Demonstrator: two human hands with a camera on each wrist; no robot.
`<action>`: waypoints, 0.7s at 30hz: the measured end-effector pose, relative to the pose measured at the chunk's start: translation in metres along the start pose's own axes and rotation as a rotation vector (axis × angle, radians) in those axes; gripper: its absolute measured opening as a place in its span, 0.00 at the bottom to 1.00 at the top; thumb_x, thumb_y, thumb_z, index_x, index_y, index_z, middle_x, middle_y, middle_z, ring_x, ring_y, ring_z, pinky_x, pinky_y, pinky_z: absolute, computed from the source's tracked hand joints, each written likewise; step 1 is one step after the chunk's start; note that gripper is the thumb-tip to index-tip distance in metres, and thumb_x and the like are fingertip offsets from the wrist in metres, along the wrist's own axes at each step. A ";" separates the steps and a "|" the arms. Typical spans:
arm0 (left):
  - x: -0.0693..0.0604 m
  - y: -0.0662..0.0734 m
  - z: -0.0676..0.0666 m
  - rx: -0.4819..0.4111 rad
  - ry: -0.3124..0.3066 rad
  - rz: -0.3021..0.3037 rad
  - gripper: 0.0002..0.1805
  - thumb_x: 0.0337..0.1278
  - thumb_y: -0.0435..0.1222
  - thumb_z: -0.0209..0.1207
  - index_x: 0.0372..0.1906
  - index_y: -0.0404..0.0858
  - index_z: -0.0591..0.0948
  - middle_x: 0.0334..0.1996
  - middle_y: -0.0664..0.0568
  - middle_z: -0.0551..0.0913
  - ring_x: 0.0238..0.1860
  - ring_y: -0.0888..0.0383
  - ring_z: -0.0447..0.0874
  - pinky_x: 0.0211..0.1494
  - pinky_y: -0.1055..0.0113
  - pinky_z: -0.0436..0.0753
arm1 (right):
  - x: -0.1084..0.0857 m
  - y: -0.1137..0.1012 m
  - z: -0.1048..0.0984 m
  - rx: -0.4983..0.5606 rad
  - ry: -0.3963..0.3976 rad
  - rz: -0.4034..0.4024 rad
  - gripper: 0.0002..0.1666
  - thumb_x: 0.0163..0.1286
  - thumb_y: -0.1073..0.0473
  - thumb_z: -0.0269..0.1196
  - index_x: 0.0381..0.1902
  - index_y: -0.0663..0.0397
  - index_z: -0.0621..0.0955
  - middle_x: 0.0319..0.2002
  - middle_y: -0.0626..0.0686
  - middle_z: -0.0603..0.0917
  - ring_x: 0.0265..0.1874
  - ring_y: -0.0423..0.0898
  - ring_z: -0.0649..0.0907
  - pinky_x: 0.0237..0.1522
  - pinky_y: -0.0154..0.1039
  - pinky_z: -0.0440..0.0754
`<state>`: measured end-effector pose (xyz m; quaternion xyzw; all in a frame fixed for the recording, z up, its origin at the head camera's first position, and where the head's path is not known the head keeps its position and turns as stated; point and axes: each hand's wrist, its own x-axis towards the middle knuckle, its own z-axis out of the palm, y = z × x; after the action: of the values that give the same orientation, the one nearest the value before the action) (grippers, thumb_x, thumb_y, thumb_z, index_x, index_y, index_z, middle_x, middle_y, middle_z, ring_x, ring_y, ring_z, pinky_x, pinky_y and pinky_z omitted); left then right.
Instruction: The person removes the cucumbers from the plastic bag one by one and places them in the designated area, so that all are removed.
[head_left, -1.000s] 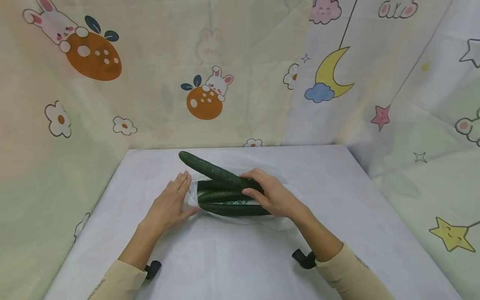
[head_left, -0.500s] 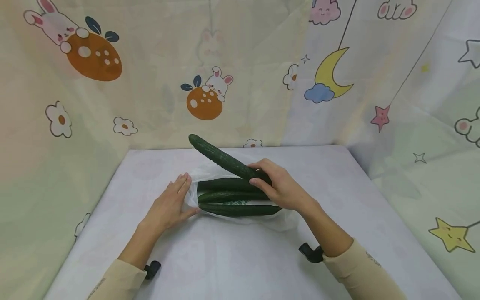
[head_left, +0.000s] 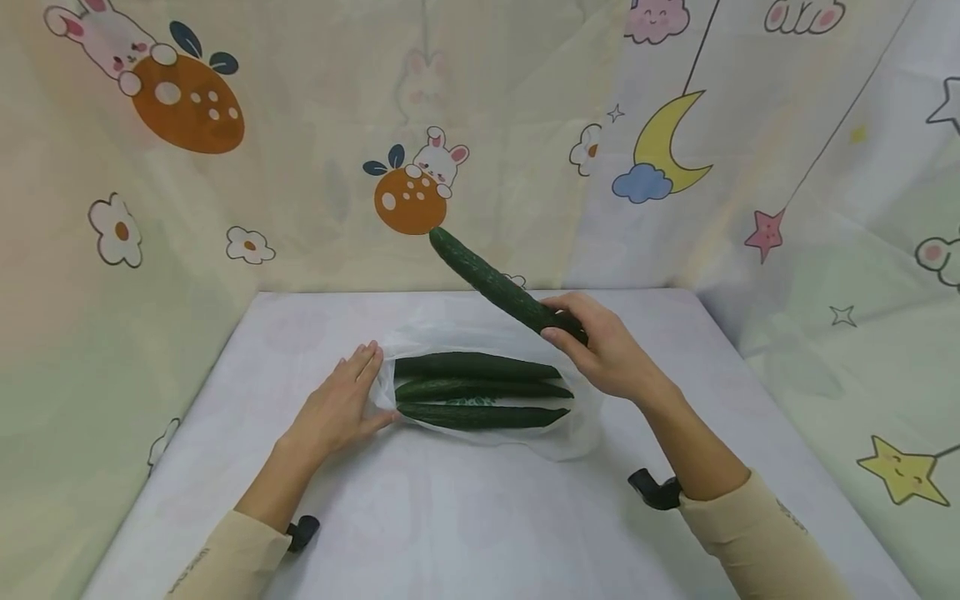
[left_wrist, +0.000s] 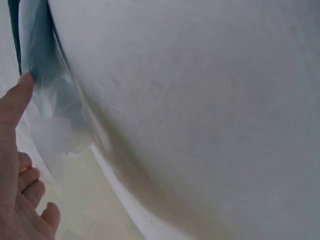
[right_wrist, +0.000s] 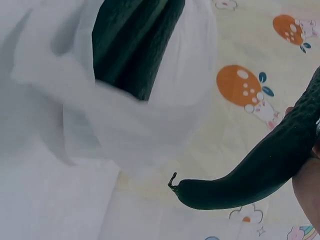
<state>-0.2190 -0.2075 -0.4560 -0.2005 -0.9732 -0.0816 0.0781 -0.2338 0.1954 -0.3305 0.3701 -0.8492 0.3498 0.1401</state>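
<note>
My right hand (head_left: 607, 346) grips a long dark green cucumber (head_left: 498, 287) near its right end, holding it tilted above the table. In the right wrist view that cucumber (right_wrist: 240, 185) shows a thin curled stem at its tip. Below it, several more cucumbers (head_left: 480, 389) lie side by side in a thin white plastic bag (head_left: 558, 442), whose upper side is open. At the bag's left end my left hand (head_left: 337, 408) rests with fingers extended against the plastic. The left wrist view shows its thumb (left_wrist: 17, 100) touching the bag (left_wrist: 55, 90).
A white-covered table (head_left: 465, 517) lies under the bag. Printed cloth (head_left: 300, 150) with rabbits, oranges and stars hangs behind and at both sides. Black wrist mounts (head_left: 655, 490) stick out from both sleeves.
My right hand has lifted the cucumber up and to the right, out of the bag and clear of the others. My left hand has stayed at the bag's left end.
</note>
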 end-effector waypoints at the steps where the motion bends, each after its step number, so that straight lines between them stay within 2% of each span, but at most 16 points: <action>1: 0.000 0.000 0.000 -0.001 -0.002 -0.001 0.59 0.56 0.61 0.68 0.80 0.30 0.55 0.81 0.38 0.54 0.81 0.42 0.51 0.79 0.45 0.58 | -0.001 0.002 -0.002 -0.004 0.005 0.010 0.22 0.75 0.64 0.63 0.64 0.57 0.76 0.49 0.52 0.81 0.41 0.44 0.81 0.41 0.37 0.81; 14: 0.005 0.000 -0.002 -0.005 -0.028 0.020 0.58 0.58 0.61 0.67 0.80 0.29 0.55 0.81 0.38 0.53 0.81 0.42 0.50 0.80 0.44 0.57 | -0.017 0.036 -0.028 -0.021 0.060 0.065 0.23 0.75 0.66 0.63 0.66 0.58 0.76 0.48 0.53 0.81 0.37 0.45 0.80 0.36 0.32 0.79; 21: 0.000 0.001 -0.001 -0.054 -0.028 0.006 0.57 0.58 0.58 0.69 0.79 0.28 0.56 0.81 0.37 0.54 0.81 0.40 0.52 0.78 0.43 0.59 | -0.033 0.057 -0.036 -0.005 0.070 0.185 0.23 0.76 0.63 0.63 0.67 0.54 0.76 0.51 0.53 0.83 0.40 0.44 0.82 0.39 0.29 0.79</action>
<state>-0.2185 -0.2070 -0.4546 -0.2065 -0.9710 -0.1050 0.0591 -0.2534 0.2654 -0.3483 0.2775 -0.8750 0.3719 0.1376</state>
